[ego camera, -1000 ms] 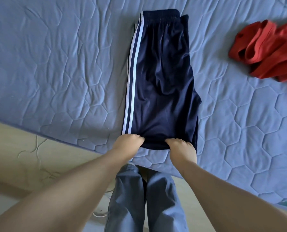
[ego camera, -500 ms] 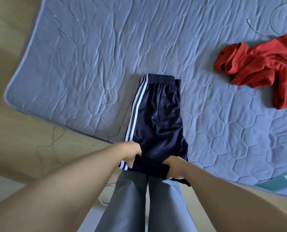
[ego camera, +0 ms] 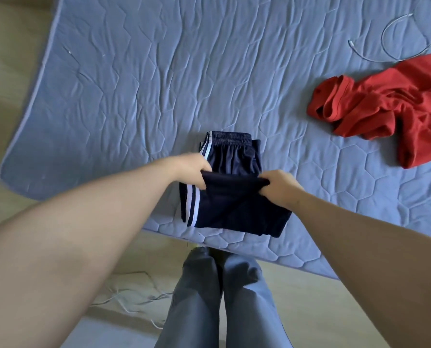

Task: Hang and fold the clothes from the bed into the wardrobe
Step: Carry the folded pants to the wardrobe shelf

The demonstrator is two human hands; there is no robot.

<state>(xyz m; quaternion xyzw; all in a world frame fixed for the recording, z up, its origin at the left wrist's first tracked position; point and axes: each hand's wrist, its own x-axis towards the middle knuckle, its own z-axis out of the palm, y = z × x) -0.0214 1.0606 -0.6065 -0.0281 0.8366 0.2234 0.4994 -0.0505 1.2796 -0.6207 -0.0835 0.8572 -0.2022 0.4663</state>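
Head view: navy shorts (ego camera: 234,209) with white side stripes on the near part of the blue quilted mattress (ego camera: 134,84), close to its front edge; folded lengthwise, with the elastic waistband flat on the quilt at the far end and the striped side to the left; lower portion doubled back over the middle, its hem lifted off the fabric beneath and pulled straight between both hands; left hand (ego camera: 191,168) at the left end of that hem, fingers curled together and clamped on the cloth just beside the stripes; right hand (ego camera: 279,185) at the right end, knuckles up, fingers bent and pinching the hem corner; both forearms bare, reaching in from the lower corners; red garment (ego camera: 397,104) crumpled well apart to the right on the same mattress, untouched; thin white cable (ego camera: 385,33) looped beyond it near the far right; below the mattress edge, grey trouser legs (ego camera: 199,297) over a pale floor (ego camera: 13,59); another white cord (ego camera: 134,295) loose on the floor, left of the legs.
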